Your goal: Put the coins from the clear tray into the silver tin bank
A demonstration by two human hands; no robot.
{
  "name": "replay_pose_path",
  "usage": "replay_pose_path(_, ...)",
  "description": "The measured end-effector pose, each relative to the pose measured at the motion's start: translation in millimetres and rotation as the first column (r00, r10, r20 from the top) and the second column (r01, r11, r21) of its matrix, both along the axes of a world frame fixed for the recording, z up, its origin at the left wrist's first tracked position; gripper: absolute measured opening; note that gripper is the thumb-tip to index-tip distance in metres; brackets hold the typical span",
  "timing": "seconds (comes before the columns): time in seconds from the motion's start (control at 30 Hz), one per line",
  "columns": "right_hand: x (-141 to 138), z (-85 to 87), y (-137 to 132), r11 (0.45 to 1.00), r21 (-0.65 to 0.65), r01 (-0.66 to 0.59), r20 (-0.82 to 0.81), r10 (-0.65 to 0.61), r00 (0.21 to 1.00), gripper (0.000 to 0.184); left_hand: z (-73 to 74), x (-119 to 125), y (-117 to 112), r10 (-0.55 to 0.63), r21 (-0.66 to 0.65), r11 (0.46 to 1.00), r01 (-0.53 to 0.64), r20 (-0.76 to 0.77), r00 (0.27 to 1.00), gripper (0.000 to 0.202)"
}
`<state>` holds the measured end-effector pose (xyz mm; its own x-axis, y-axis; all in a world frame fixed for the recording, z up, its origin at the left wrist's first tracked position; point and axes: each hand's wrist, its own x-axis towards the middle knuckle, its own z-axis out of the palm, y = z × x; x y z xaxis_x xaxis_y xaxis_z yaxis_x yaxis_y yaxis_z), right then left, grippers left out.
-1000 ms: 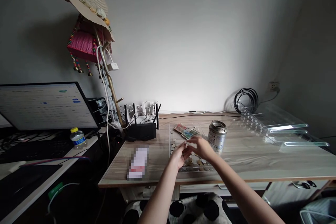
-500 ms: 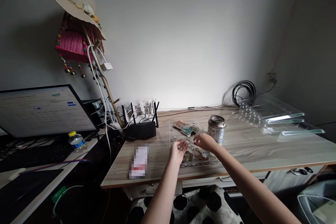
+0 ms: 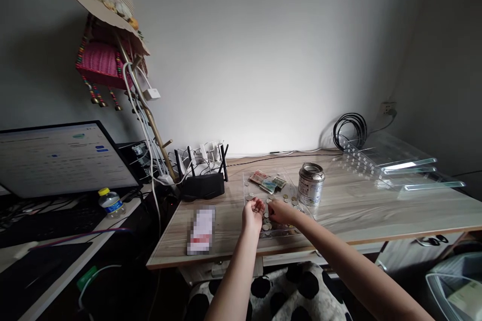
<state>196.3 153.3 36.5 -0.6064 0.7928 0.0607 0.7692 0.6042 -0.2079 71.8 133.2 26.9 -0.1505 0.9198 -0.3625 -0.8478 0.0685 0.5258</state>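
Observation:
My left hand [image 3: 253, 212] is cupped palm up over a clear tray [image 3: 248, 180] on the wooden desk, with a few coins lying in it. My right hand [image 3: 279, 210] reaches in beside it, fingers pinched close to the left palm; what they pinch is too small to name. Several loose coins [image 3: 286, 197] lie scattered in the tray. A few banknotes [image 3: 268, 181] rest at the tray's far end. A silver tin can [image 3: 311, 183] with a slotted top stands upright just right of the tray.
A black router [image 3: 202, 184] and a power strip with cables sit at the desk's back left. A blurred card [image 3: 201, 229] lies front left. Clear acrylic racks [image 3: 395, 166] and a cable coil [image 3: 351, 129] occupy the right. A monitor [image 3: 60, 156] and bottle [image 3: 110, 201] stand on the neighbouring desk.
My right hand has drawn back from the tray near the can to my left palm. The left hand stayed cupped. The view has shifted slightly upward.

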Motion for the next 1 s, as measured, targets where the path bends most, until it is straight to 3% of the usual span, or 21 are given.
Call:
replay_pose_path(0.17, 15.5, -4.8, -10.1, 0.999, -0.044, -0.015, -0.053, 0.013, 0.999, 0.018, -1.7, 0.0, 0.2, -0.027, 0.018, 0.999, 0.027, 0.012, 1.0, 0.01)
replay_pose_path(0.27, 21.0, 2.0, -13.3, 0.996, -0.083, 0.015, -0.087, -0.022, 0.996, 0.015, -4.0, 0.6, 1.3, -0.008, -0.001, 1.0, 0.008, -0.028, 1.0, 0.014)
replay_pose_path(0.37, 39.0, 27.5, -5.9, 0.997, -0.001, 0.073, -0.31, -0.069, 0.948, 0.015, -7.3, 1.7, 2.8, 0.007, -0.05, 0.999, -0.012, -0.085, 0.996, 0.022)
replay_pose_path(0.47, 77.2, 64.4, 16.0, 0.925, 0.172, 0.34, -0.534, -0.203, 0.821, 0.025, -9.4, 2.6, 3.1, -0.005, -0.045, 0.999, 0.001, -0.096, 0.995, 0.028)
replay_pose_path(0.57, 121.2, 92.0, 45.5, 0.846, 0.251, 0.471, -0.448, -0.33, 0.831, 0.025, -8.8, 2.9, 1.9, -0.018, 0.015, 1.0, 0.019, -0.115, 0.993, 0.029)
replay_pose_path(0.63, 144.2, 99.2, 62.8, 0.858, 0.205, 0.471, -0.323, -0.395, 0.86, 0.021, -7.2, 2.8, 0.9, -0.024, 0.071, 0.997, 0.033, -0.133, 0.991, 0.028)
replay_pose_path(0.73, 165.0, 99.3, 80.2, 0.899, 0.101, 0.425, -0.226, -0.395, 0.89, 0.019, -3.9, 2.8, -0.3, -0.052, 0.104, 0.992, 0.067, -0.141, 0.989, 0.026)
replay_pose_path(0.9, 173.7, 101.8, 84.0, 0.932, 0.076, 0.355, -0.152, -0.341, 0.928, 0.022, -0.3, 2.9, -1.9, -0.141, 0.112, 0.981, 0.16, -0.158, 0.977, 0.024)
replay_pose_path(1.0, 158.8, 105.3, 64.0, 0.902, 0.192, 0.387, -0.228, -0.343, 0.911, 0.027, -0.4, 2.7, -3.1, -0.171, 0.111, 0.976, 0.185, -0.123, 0.978, 0.02)
